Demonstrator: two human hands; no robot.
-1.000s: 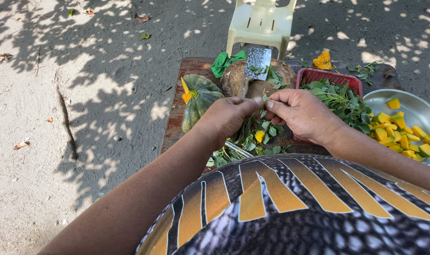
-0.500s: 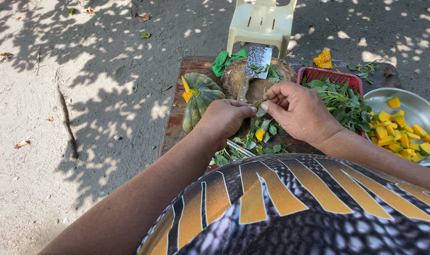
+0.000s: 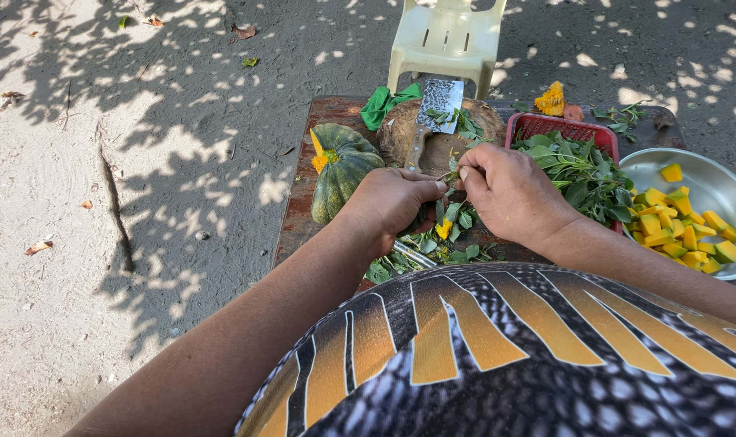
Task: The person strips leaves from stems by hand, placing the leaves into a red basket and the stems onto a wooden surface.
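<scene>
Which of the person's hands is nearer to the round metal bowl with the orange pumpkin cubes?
The right hand. It lies just left of the round metal bowl; the left hand is farther left, beyond it.

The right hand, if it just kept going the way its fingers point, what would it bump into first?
The right hand points left, toward the left hand, with a green stem pinched between them. So it would most likely meet the left hand's fingertips almost at once; they look nearly touching, though depth is hard to judge.
</scene>
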